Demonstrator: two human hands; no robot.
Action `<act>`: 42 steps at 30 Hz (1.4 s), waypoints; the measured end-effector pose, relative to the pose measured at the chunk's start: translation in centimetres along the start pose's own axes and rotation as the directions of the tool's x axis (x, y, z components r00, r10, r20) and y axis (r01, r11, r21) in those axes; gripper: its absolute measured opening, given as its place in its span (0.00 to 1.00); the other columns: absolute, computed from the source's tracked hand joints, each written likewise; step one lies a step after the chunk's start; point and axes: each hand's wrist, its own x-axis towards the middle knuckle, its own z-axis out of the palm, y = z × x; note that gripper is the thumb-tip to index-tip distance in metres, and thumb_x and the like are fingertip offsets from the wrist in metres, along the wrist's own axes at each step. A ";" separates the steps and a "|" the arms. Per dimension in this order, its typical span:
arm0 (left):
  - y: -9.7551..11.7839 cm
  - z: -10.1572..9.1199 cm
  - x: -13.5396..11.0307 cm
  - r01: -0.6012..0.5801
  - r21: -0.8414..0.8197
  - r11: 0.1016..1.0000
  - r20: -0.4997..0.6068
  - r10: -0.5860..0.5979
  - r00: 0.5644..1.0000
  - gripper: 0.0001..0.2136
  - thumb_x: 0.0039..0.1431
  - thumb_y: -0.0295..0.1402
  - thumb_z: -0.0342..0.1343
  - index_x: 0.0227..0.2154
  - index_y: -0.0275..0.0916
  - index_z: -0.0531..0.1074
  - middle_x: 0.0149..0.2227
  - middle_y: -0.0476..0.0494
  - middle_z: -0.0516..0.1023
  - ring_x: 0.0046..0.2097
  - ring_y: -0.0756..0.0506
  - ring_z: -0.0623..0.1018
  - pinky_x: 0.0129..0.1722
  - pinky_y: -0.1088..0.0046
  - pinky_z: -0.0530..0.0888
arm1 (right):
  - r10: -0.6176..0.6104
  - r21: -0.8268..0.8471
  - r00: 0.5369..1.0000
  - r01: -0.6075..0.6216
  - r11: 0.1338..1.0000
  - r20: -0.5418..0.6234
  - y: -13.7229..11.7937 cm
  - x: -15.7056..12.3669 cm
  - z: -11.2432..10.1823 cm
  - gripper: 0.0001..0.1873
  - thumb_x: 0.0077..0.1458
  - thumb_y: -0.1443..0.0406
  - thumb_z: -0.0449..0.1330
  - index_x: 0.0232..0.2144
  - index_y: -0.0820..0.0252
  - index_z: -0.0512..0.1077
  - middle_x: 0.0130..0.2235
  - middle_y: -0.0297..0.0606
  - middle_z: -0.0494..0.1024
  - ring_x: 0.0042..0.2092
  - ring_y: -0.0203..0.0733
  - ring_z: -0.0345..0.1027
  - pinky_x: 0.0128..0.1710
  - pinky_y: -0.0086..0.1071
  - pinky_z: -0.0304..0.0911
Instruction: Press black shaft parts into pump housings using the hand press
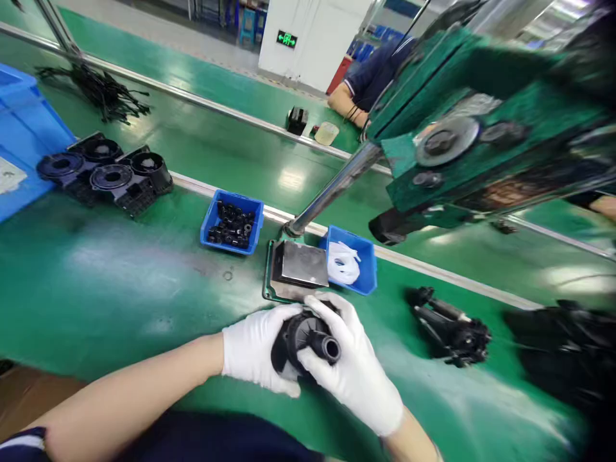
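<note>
Both my hands wear white gloves and hold one black plastic part (304, 341) with a round body and a short tube sticking out. My left hand (255, 350) cups its left side and back. My right hand (353, 369) wraps over the front and right side, fingers closed around it. Just beyond the part lies a metal block on a plate (298, 266) at the foot of a green press machine (462, 135). A small blue bin of black rings (232, 221) stands to the left and a blue bin of white parts (349, 263) to the right.
Several black housings (103, 170) lie at the far left beside a large blue crate (24, 128). Black assembled parts (450, 327) rest at the right, blurred ones further right. A bundle of black ties (99, 90) lies across the belt. Another person's arm (351, 102) rests on the far side.
</note>
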 end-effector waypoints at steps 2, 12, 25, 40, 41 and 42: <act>0.1 0.1 0.0 0.022 0.016 1.000 0.000 -0.022 1.000 0.45 0.30 0.34 0.73 0.57 0.42 0.60 0.56 0.39 0.71 0.56 0.32 0.73 0.57 0.55 0.70 | -0.005 0.005 1.000 0.005 1.000 -0.010 -0.1 0.3 0.0 0.31 0.56 0.61 0.59 0.60 0.60 0.58 0.57 0.50 0.58 0.59 0.54 0.56 0.57 0.50 0.61; -1.9 1.2 -0.7 -0.010 0.057 0.998 -0.069 0.013 0.998 0.52 0.31 0.34 0.72 0.62 0.39 0.51 0.60 0.34 0.66 0.60 0.32 0.69 0.61 0.54 0.66 | 0.032 0.010 0.994 -0.031 0.999 -0.102 -0.3 0.2 0.8 0.30 0.51 0.64 0.58 0.58 0.61 0.62 0.55 0.50 0.61 0.57 0.56 0.59 0.55 0.51 0.63; -2.0 2.0 -1.0 -0.093 0.125 0.988 -0.107 0.107 0.988 0.53 0.35 0.31 0.70 0.64 0.38 0.45 0.65 0.30 0.57 0.65 0.32 0.63 0.65 0.53 0.61 | 0.060 0.088 0.984 -0.046 0.995 -0.165 -0.6 0.4 1.0 0.31 0.48 0.65 0.60 0.56 0.60 0.64 0.54 0.49 0.63 0.56 0.55 0.62 0.56 0.48 0.63; 4.6 -0.4 1.0 -0.181 0.343 0.922 -0.329 0.299 0.896 0.38 0.42 0.27 0.65 0.58 0.43 0.57 0.56 0.37 0.71 0.55 0.36 0.76 0.58 0.55 0.71 | 0.063 0.148 0.806 0.031 0.989 -0.588 0.6 1.9 -14.1 0.23 0.63 0.53 0.55 0.56 0.56 0.67 0.55 0.47 0.72 0.55 0.53 0.68 0.58 0.52 0.63; 5.6 -1.4 1.8 -0.172 0.329 0.929 -0.344 0.287 0.894 0.37 0.43 0.29 0.66 0.57 0.41 0.57 0.55 0.37 0.73 0.54 0.36 0.76 0.58 0.55 0.71 | 0.062 0.179 0.741 0.080 0.981 -0.669 0.3 3.1 -16.4 0.23 0.63 0.53 0.56 0.56 0.55 0.67 0.55 0.46 0.72 0.55 0.53 0.69 0.58 0.51 0.63; 6.4 -2.2 2.8 -0.172 0.321 0.931 -0.338 0.282 0.898 0.36 0.44 0.30 0.65 0.57 0.40 0.57 0.54 0.36 0.74 0.54 0.36 0.76 0.58 0.54 0.71 | 0.039 0.205 0.676 0.168 0.964 -0.736 -0.2 4.7 -18.5 0.24 0.62 0.52 0.58 0.57 0.54 0.66 0.57 0.45 0.71 0.56 0.52 0.68 0.58 0.50 0.64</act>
